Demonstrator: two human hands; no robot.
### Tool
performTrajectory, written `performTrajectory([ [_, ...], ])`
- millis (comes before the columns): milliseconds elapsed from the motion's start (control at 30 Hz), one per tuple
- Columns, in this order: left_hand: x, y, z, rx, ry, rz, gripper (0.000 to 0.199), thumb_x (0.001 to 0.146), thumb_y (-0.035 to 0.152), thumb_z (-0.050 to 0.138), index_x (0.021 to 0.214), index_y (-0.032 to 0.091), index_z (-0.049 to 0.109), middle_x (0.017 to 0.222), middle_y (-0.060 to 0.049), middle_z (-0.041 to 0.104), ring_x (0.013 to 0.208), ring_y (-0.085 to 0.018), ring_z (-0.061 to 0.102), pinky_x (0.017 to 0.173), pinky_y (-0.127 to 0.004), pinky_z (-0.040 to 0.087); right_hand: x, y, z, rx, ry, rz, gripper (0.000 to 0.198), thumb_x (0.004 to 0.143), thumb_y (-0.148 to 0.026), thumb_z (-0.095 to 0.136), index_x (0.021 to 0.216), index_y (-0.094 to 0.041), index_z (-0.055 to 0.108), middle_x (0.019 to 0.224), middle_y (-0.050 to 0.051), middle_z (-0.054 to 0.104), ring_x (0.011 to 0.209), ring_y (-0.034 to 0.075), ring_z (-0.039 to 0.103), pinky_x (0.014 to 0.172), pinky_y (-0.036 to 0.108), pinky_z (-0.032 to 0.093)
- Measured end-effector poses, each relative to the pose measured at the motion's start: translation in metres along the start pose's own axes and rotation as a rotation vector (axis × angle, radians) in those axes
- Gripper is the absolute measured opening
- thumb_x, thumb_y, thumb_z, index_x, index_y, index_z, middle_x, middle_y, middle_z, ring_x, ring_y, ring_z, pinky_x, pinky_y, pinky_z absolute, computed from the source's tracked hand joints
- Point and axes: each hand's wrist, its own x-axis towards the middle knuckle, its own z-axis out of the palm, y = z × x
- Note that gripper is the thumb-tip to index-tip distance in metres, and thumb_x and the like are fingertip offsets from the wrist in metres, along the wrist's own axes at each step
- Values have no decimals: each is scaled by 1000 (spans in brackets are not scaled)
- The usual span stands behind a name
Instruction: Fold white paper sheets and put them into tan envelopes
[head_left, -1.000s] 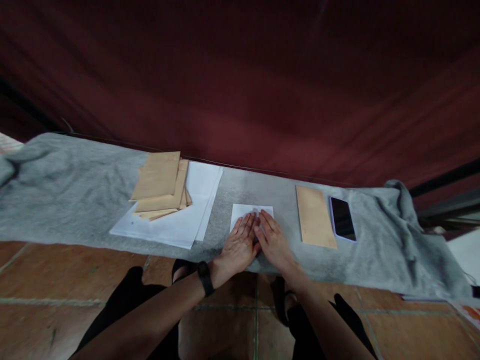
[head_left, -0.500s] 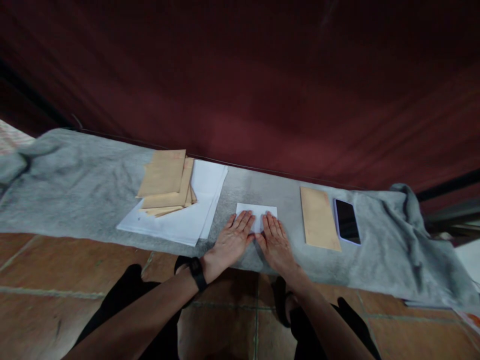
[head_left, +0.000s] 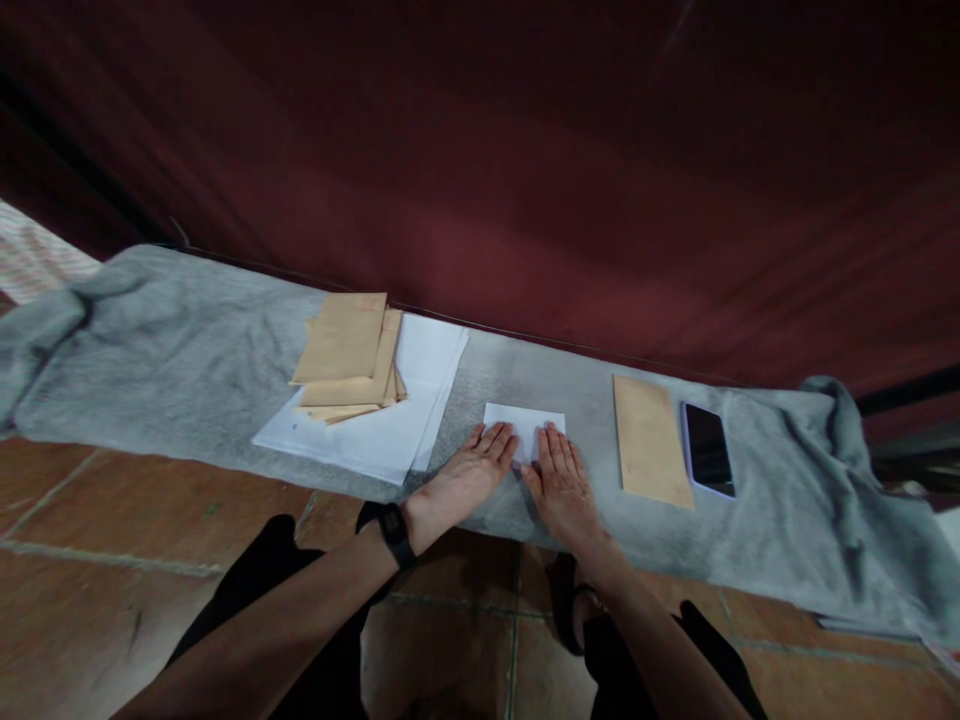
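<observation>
A small white piece of paper, seemingly folded (head_left: 525,416), lies flat on the grey cloth in front of me. My left hand (head_left: 474,470) rests with outstretched fingers on its left part. On its right part lies my right hand (head_left: 561,485), palm down, fingers extended. Both hands cover the paper's near edge. To the right is a single brown envelope (head_left: 652,440), flat and apart from my hands. Left of my hands, several brown envelopes (head_left: 341,340) are stacked on large white paper sheets (head_left: 427,370).
A phone (head_left: 709,450) with a purple edge lies right of the single envelope. The grey cloth (head_left: 187,360) covers a long narrow surface, rumpled at both ends. Behind it rises a dark red upright surface (head_left: 480,180). Brown floor tiles (head_left: 150,520) show below.
The view has shifted slightly, so things sit a little further right. My hands stay flat on the small paper; the left has slid slightly down relative to it.
</observation>
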Motion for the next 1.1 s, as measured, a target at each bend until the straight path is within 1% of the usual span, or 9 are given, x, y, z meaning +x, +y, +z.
performTrajectory([
  [167, -1, -1, -2, 289, -50, 81, 60, 91, 4, 31, 149, 11, 44, 159, -18, 42, 150, -26, 35, 124, -52, 32, -1, 2, 3, -46, 7, -11, 69, 107, -50, 28, 157, -4, 32, 165, 22, 29, 153, 31, 28, 123, 51, 28],
  [300, 1, -1, -6, 366, -61, 101, 60, 91, 2, 29, 148, 12, 45, 158, -17, 44, 148, -24, 39, 123, -51, 34, -2, 5, 4, -71, 6, -19, 69, 107, -51, 28, 159, -5, 29, 165, 22, 29, 153, 31, 29, 122, 52, 28],
  [467, 0, -3, -9, 370, -54, 111, 59, 90, 2, 31, 146, 9, 47, 157, -19, 45, 148, -26, 40, 123, -47, 34, -3, 3, 1, -98, 11, -17, 68, 107, -50, 29, 157, -4, 32, 164, 22, 30, 151, 32, 31, 122, 51, 28],
  [567, -1, -5, -7, 330, -56, 113, 58, 91, 3, 33, 147, 8, 45, 158, -21, 43, 149, -26, 38, 125, -49, 30, -3, 1, -2, -94, 2, -5, 66, 107, -48, 30, 155, -3, 36, 163, 22, 32, 151, 32, 32, 122, 51, 28],
  [633, 1, -4, -7, 267, -34, 84, 54, 94, 9, 35, 147, 7, 45, 158, -21, 43, 150, -26, 37, 126, -49, 26, -1, 0, -4, -70, -7, 17, 65, 107, -47, 28, 154, -3, 39, 163, 22, 34, 150, 32, 34, 122, 52, 27],
  [700, 5, 0, -7, 193, 7, 27, 51, 99, 19, 35, 148, 6, 44, 157, -21, 43, 150, -26, 35, 126, -47, 24, 2, -2, -6, -26, -11, 47, 63, 108, -46, 25, 154, -5, 40, 162, 21, 36, 150, 31, 35, 123, 52, 26],
  [800, 15, 8, -6, 127, 36, -28, 54, 103, 28, 31, 150, 3, 41, 159, -22, 40, 152, -26, 30, 126, -44, 25, 9, -6, -5, 67, -25, 66, 64, 108, -47, 20, 155, -7, 39, 161, 18, 38, 152, 28, 32, 124, 50, 26],
  [967, 34, 18, 11, 137, 16, -121, 58, 98, 20, 31, 153, 2, 36, 163, -20, 34, 154, -27, 26, 126, -48, 22, 21, -16, -2, 174, -63, 50, 64, 108, -46, 15, 157, -9, 35, 163, 15, 36, 154, 23, 28, 126, 48, 25],
  [1100, 41, 22, 24, 154, 20, -174, 60, 96, 19, 33, 154, 5, 34, 163, -19, 33, 154, -28, 26, 126, -49, 23, 26, -17, 1, 147, -81, 56, 66, 108, -46, 14, 157, -6, 34, 164, 14, 33, 154, 22, 26, 127, 45, 22],
])
